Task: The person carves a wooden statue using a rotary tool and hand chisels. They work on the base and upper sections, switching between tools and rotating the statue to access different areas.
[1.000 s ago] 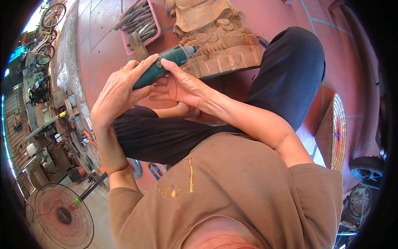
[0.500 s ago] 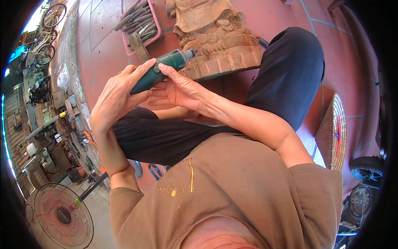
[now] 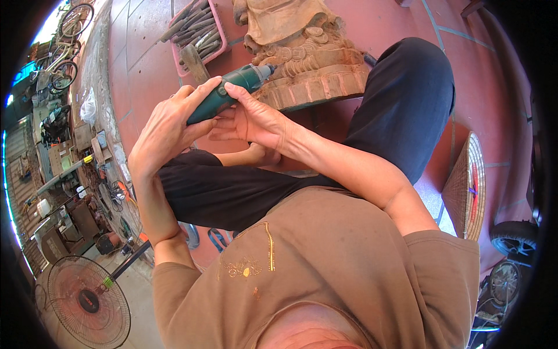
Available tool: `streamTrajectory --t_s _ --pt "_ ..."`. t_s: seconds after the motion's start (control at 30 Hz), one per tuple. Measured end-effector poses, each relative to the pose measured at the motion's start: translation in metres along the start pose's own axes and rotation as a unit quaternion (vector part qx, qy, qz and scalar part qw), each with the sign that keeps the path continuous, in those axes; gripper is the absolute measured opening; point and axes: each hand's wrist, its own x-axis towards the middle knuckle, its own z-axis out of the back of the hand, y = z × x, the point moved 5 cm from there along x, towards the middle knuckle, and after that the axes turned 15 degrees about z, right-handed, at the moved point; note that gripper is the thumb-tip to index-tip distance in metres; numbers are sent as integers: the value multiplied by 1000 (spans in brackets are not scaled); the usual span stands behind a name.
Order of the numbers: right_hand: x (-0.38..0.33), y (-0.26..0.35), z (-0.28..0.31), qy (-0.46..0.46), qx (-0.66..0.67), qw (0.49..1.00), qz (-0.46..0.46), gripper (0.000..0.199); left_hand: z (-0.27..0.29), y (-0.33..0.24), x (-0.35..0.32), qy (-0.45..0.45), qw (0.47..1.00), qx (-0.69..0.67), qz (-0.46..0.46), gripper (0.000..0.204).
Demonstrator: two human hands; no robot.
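A green handheld die grinder [image 3: 241, 79] with a grey nose slants up and to the right in front of me. Around its rear end wraps my left hand [image 3: 164, 125], closed, thumb below and fingers over the top. My right hand [image 3: 260, 121] grips it from the other side, its thumb pressed on the body and its fingers underneath, partly hidden. Just beyond the tool's nose stands a carved wooden statue [image 3: 299, 61] with a ridged base. The tool's tip appears close to the carving; whether they touch I cannot tell.
Several chisel-like tools fill a pink basket [image 3: 222, 47] at the far left of the statue. My bent knee [image 3: 415, 75] rises to the right of the carving. A conical hat [image 3: 467, 186] lies at right, and a fan [image 3: 89, 301] stands at lower left.
Both hands and the die grinder have shifted very slightly to the right and toward me. The grip looks the same, and the statue has not moved.
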Motion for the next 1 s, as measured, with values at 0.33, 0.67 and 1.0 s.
streamTrajectory --t_s 0.33,0.67,1.0 --pt "-4 -3 -1 8 7 1000 -10 53 0 -2 -4 10 1000 11 12 72" --pt "-9 -11 -1 35 5 999 -33 62 1 -2 -12 28 999 -4 45 71" --pt "-15 -11 -7 9 12 1000 -24 60 0 -2 -16 5 1000 1 7 71"
